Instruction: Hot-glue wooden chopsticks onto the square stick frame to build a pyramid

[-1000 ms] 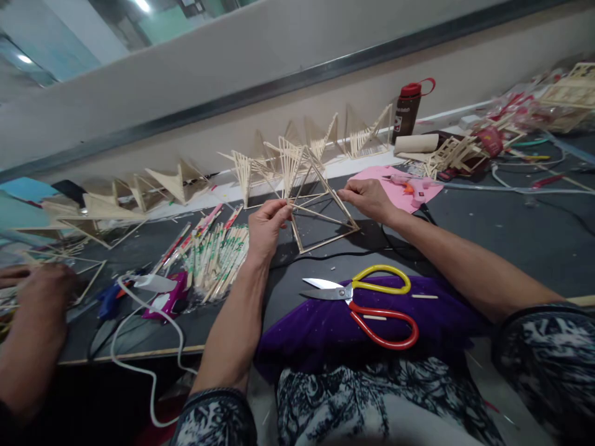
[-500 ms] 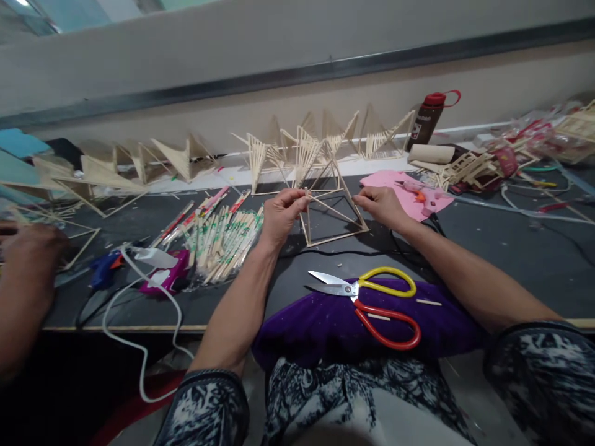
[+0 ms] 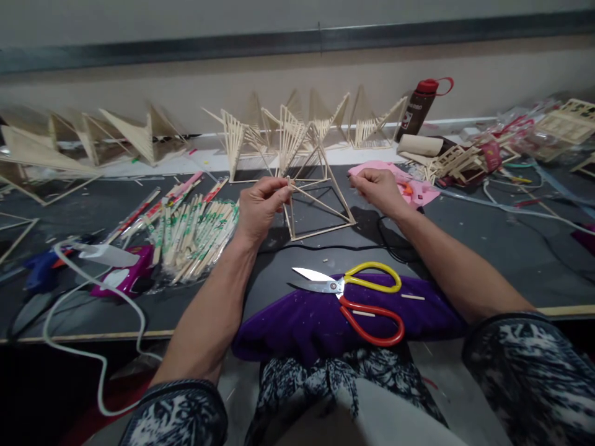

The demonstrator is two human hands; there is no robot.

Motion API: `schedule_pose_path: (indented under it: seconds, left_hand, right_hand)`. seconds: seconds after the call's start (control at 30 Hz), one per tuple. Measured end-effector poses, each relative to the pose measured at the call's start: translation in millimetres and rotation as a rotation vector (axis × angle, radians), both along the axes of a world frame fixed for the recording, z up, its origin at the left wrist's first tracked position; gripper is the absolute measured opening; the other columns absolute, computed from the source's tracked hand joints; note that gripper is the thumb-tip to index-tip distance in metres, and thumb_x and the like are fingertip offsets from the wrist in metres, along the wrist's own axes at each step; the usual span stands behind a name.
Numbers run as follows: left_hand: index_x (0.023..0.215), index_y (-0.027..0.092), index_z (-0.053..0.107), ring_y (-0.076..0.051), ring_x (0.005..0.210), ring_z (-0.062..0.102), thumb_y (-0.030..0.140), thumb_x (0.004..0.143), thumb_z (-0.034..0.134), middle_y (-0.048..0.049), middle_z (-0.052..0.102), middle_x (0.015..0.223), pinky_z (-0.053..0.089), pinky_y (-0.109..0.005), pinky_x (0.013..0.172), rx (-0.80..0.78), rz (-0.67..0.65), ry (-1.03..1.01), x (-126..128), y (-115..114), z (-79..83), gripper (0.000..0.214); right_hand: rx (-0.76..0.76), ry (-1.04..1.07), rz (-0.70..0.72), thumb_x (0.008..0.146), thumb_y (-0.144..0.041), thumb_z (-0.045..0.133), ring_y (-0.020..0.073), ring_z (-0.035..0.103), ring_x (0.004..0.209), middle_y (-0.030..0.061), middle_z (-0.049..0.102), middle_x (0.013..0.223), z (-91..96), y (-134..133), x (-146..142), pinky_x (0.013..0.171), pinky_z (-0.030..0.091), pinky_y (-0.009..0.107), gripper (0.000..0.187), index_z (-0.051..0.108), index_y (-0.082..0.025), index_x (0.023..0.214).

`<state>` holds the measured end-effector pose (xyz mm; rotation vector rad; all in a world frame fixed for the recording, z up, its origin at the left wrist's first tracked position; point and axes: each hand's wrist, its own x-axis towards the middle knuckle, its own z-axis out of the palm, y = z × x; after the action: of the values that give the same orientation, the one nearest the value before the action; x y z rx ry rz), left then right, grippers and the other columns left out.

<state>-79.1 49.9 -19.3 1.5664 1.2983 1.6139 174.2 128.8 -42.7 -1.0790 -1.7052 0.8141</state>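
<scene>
A frame of thin wooden sticks (image 3: 320, 207), square at the base with slanted struts, stands on the dark table (image 3: 488, 241). My left hand (image 3: 258, 207) pinches a stick at the frame's left upper corner. My right hand (image 3: 379, 189) is closed in a pinch at the frame's right side; what it grips is too thin to make out. Scissors (image 3: 357, 291) with one yellow and one red handle lie on a purple cloth (image 3: 297, 325) at the table's near edge.
A heap of wrapped chopsticks (image 3: 195, 232) lies left of my left hand. A glue gun (image 3: 114, 269) with a white cord lies at the left. Several finished stick models (image 3: 288, 130) line the wall. A dark bottle (image 3: 418, 108), pink sheet (image 3: 418, 186) and clutter sit at the right.
The view has swung right, so the other person's hand at the far left has left the picture. My hands keep their pinch on the stick frame with little change.
</scene>
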Motion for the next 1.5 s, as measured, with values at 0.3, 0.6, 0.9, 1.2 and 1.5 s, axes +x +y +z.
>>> schedule_pose_path:
  seconds: [0.3,0.6,0.9,1.2,1.5]
  left_hand:
    - [0.082,0.017,0.074,-0.010,0.060,0.062,0.033,0.070,0.075,-0.0024,0.070,0.080,0.043,-0.018,0.045,-0.003,0.020,0.012,-1,1,-0.5,0.020]
    - [0.083,0.019,0.075,-0.010,0.060,0.062,0.030,0.072,0.075,-0.0010,0.068,0.076,0.044,-0.018,0.047,-0.013,0.039,0.040,-6,4,-1.6,0.016]
    - [0.085,0.019,0.075,-0.008,0.059,0.061,0.028,0.073,0.075,-0.0016,0.068,0.084,0.044,-0.018,0.046,0.010,0.030,0.034,-6,4,-2.6,0.015]
    - [0.085,0.020,0.075,-0.010,0.060,0.062,0.030,0.072,0.075,-0.0011,0.068,0.078,0.045,-0.018,0.047,-0.030,0.008,0.060,-9,3,2.6,0.016]
    - [0.085,0.021,0.075,-0.011,0.060,0.061,0.031,0.073,0.074,-0.0014,0.068,0.076,0.044,-0.019,0.046,-0.027,-0.008,0.061,-8,2,0.6,0.016]
  right_hand:
    - [-0.104,0.037,0.033,0.079,-0.035,0.059,0.0058,0.037,0.039,-0.0061,0.047,0.047,2.5,1,0,0.040,0.024,0.020,0.024,0.060,-0.016,0.066]
    - [0.022,-0.689,0.088,0.083,-0.020,0.054,0.0149,0.066,0.071,0.0042,0.074,0.089,-0.5,7,9,0.064,0.043,0.023,0.027,0.073,-0.016,0.102]
    - [0.210,-1.009,0.118,0.093,-0.022,0.041,0.0238,0.063,0.104,0.0053,0.060,0.133,-15.8,11,-1,0.070,0.045,0.030,0.040,0.064,-0.028,0.125]
    - [0.175,-1.033,0.094,0.094,-0.026,0.043,0.0237,0.061,0.108,0.0072,0.062,0.126,-10.6,12,-4,0.078,0.046,0.030,0.037,0.063,-0.025,0.126]
    - [0.186,-0.921,0.062,0.092,-0.025,0.044,0.0260,0.058,0.112,0.0085,0.058,0.135,-11.6,44,-24,0.083,0.048,0.033,0.041,0.061,-0.023,0.130]
